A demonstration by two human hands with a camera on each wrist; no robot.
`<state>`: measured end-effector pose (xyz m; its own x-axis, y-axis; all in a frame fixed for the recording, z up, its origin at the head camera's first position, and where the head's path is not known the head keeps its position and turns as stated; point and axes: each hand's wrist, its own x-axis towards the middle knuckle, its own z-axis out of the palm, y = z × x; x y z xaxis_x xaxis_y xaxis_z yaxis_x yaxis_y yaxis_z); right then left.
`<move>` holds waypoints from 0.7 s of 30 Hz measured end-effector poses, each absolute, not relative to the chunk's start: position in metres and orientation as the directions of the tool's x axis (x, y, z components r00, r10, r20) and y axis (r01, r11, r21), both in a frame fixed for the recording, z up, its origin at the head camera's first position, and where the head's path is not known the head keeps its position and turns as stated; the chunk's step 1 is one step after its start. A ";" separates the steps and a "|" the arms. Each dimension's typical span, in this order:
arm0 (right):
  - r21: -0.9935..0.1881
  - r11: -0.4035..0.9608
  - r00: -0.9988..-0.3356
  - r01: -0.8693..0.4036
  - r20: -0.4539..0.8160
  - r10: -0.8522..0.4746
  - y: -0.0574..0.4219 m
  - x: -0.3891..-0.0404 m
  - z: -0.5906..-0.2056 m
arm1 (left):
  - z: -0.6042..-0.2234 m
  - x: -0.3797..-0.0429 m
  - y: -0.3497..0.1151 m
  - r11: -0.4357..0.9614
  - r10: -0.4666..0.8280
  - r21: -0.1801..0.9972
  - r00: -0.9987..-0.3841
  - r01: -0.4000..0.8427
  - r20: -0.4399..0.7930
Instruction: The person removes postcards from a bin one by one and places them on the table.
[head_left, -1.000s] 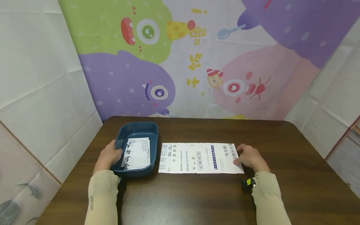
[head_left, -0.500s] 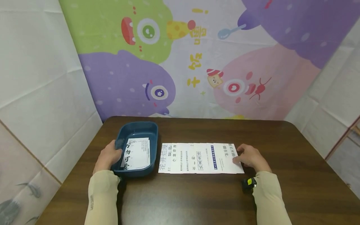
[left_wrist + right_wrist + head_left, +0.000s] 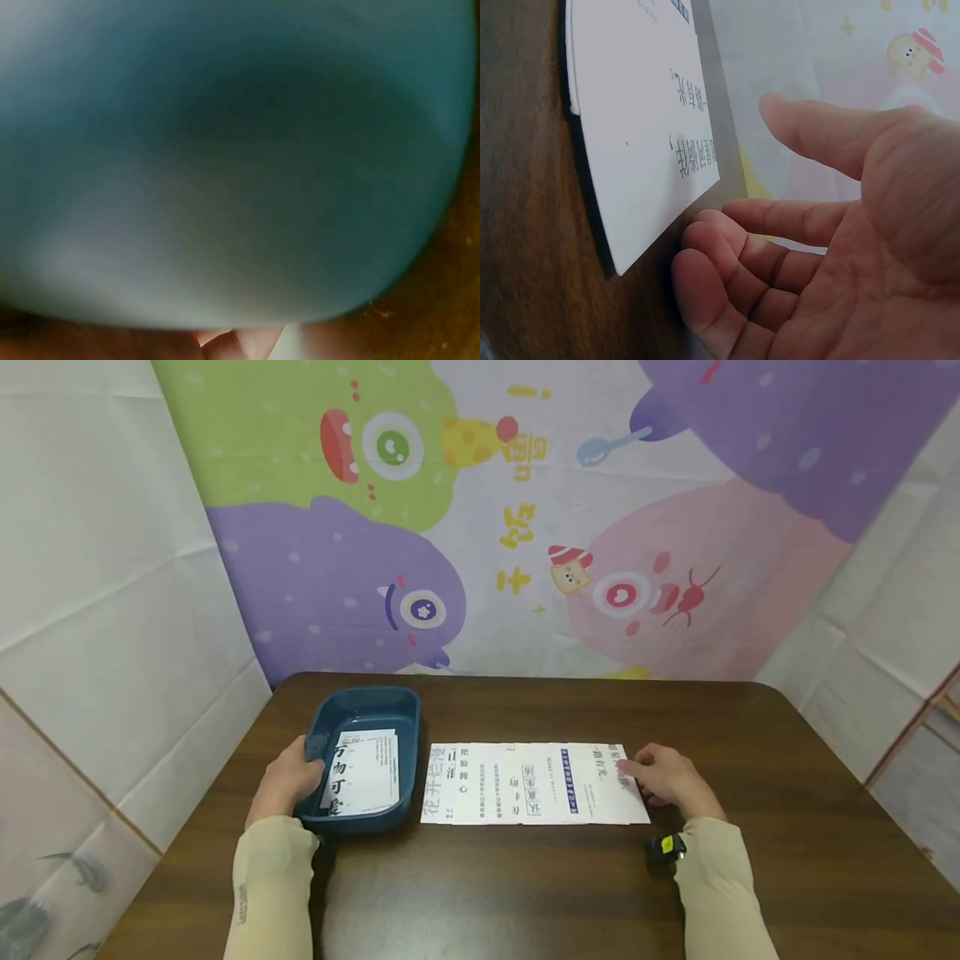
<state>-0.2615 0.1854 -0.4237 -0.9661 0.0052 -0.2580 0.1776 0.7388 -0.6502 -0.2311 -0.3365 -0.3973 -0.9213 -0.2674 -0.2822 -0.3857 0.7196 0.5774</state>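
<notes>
My left hand (image 3: 287, 778) grips the left rim of a dark blue rectangular tray (image 3: 375, 713), thumb over the edge. The tray's blurred wall (image 3: 225, 195) fills most of the left wrist view. A few printed white cards (image 3: 367, 777) lie inside the tray. Right of it, several white cards with printed characters overlap in a row (image 3: 480, 806) on the table. My right hand (image 3: 671, 779) is at the row's right end. In the right wrist view its thumb stands apart from the end card (image 3: 645, 180), and loosely bent fingers (image 3: 697, 289) lie by the card's edge.
The brown wooden table (image 3: 480, 893) has rounded far corners. A cartoon-printed cloth (image 3: 510, 635) hangs behind its far edge, and pale panels (image 3: 127, 568) stand at both sides. A small black device (image 3: 663, 852) is strapped at my right wrist.
My right thumb has lifted from the end card's right edge and moved toward its far corner. The left hand, tray and cards keep their places; the head view has shifted slightly.
</notes>
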 end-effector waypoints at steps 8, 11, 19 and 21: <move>-0.658 0.733 -0.967 0.172 -0.255 -0.003 0.184 -0.262 -0.423 | -0.398 -0.229 -0.338 0.709 -0.268 0.586 -0.918 -0.393 -0.291; -0.656 0.733 -0.965 0.183 -0.261 0.007 0.185 -0.262 -0.423 | -0.398 -0.230 -0.338 0.709 -0.267 0.587 -0.919 -0.391 -0.290; -0.654 0.732 -0.967 0.194 -0.255 0.028 0.186 -0.262 -0.428 | -0.400 -0.229 -0.337 0.731 -0.267 0.569 -0.926 -0.376 -0.268; -0.653 0.730 -0.966 0.199 -0.254 0.036 0.187 -0.263 -0.429 | -0.400 -0.229 -0.336 0.726 -0.266 0.575 -0.925 -0.378 -0.271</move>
<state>-0.2627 0.1868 -0.4292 -0.9664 0.0364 -0.2544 0.1995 0.7303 -0.6533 -0.2290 -0.3362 -0.4000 -0.9248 -0.2665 -0.2714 -0.3778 0.7260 0.5746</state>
